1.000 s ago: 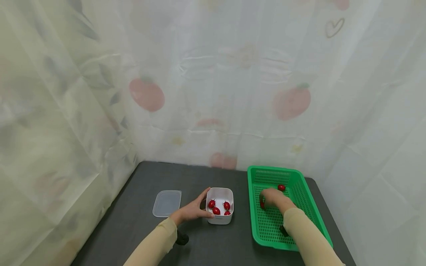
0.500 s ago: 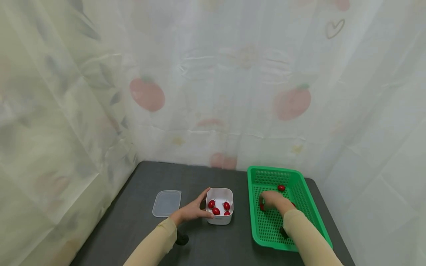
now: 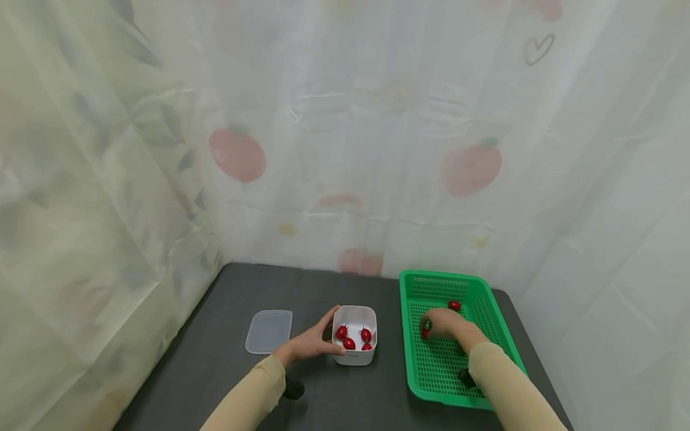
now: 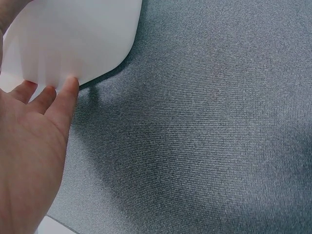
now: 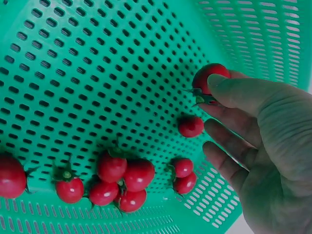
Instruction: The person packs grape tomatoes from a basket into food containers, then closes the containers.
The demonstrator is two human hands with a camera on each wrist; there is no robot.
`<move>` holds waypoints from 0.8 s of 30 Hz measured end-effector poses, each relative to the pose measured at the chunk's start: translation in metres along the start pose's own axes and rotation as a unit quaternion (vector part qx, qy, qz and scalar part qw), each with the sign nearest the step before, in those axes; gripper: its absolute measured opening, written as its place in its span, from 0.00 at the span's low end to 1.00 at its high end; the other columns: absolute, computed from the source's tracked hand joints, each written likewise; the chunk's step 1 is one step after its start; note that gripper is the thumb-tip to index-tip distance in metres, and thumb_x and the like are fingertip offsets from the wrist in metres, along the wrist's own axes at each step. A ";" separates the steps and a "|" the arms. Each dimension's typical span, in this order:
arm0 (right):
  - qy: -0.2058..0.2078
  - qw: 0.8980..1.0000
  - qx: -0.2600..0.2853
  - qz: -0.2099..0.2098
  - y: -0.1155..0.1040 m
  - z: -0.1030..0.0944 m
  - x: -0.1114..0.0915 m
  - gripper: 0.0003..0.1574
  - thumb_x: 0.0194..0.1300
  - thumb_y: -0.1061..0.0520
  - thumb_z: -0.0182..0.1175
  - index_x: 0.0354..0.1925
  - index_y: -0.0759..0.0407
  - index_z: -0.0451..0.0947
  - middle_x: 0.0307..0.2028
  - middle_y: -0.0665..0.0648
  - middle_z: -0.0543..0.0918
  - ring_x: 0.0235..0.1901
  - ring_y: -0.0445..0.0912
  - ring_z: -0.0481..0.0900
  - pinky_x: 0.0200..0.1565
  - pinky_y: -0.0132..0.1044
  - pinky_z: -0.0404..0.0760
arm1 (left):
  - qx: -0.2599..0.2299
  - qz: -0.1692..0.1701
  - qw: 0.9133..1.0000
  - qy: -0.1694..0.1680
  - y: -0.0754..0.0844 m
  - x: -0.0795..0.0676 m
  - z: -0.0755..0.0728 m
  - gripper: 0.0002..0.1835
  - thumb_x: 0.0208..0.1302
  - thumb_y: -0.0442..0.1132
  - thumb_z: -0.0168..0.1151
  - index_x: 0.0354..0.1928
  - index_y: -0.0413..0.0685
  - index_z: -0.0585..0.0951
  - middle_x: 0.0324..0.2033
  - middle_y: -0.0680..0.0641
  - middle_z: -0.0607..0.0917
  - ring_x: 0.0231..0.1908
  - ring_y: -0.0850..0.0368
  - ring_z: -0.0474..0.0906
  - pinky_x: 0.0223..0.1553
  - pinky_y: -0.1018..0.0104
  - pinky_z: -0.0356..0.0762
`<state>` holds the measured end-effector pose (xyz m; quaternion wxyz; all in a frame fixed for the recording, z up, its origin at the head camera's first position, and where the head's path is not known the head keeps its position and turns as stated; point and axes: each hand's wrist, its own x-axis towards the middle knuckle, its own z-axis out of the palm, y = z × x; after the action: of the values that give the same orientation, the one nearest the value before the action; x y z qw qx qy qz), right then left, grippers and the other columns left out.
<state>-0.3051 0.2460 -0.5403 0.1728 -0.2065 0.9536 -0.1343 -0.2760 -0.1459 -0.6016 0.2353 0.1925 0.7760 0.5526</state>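
Note:
My left hand [image 3: 309,343] grips the white square container [image 3: 357,357] from its left, thumb at the near side and fingers at the far side. Several red cherry tomatoes lie inside, such as this tomato [image 3: 348,343]. In the left wrist view, fingertips touch the container's wall [image 4: 78,44]. My right hand [image 3: 444,322] is inside the green basket [image 3: 411,359]. Between thumb and forefinger it pinches a cherry tomato [image 5: 209,78] with a green calyx, clear in the right wrist view. Below, several cherry tomatoes [image 5: 112,168] lie along the basket floor, mostly hidden by my arm in the head view.
A translucent flat lid [image 3: 269,332] lies on the dark table [image 3: 323,395], left of the container. One tomato [image 3: 454,305] sits near the basket's far end. Behind the table hangs a pale printed curtain [image 3: 345,149]. A dark wrist camera [image 3: 293,389] shows under the left forearm.
My right forearm has swung slightly right, and a tomato's green calyx now shows at the fingertips. The left hand and container stay in place; the view shifted slightly.

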 end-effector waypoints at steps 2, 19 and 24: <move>0.012 1.000 0.003 -0.011 0.003 -0.004 -0.002 0.12 0.67 0.65 0.67 0.47 0.54 0.86 0.45 0.55 0.85 0.44 0.52 0.82 0.44 0.52 0.82 | -0.001 -0.001 1.000 0.000 0.000 0.000 0.000 0.60 0.64 0.43 0.74 0.83 0.57 0.38 0.79 0.39 0.51 0.76 0.36 0.50 0.70 0.36 0.58; 0.062 0.997 0.017 -0.049 0.002 -0.048 -0.018 0.17 0.70 0.65 0.63 0.54 0.54 0.84 0.50 0.55 0.85 0.52 0.57 0.81 0.49 0.54 0.81 | -0.002 0.002 1.000 0.009 -0.003 0.001 -0.001 0.62 0.61 0.47 0.76 0.83 0.57 0.39 0.79 0.41 0.52 0.76 0.38 0.50 0.69 0.38 0.61; 0.070 0.995 0.016 -0.069 -0.006 -0.056 -0.018 0.16 0.71 0.63 0.63 0.55 0.51 0.84 0.50 0.53 0.86 0.53 0.55 0.82 0.50 0.53 0.81 | -0.002 -0.002 1.000 0.010 -0.003 0.001 -0.001 0.61 0.62 0.46 0.75 0.83 0.59 0.39 0.79 0.41 0.52 0.76 0.37 0.51 0.69 0.38 0.61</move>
<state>-0.3093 0.2587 -0.4823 0.0995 -0.2595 0.9446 -0.1748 -0.2775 -0.1465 -0.6044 0.2288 0.1852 0.7774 0.5559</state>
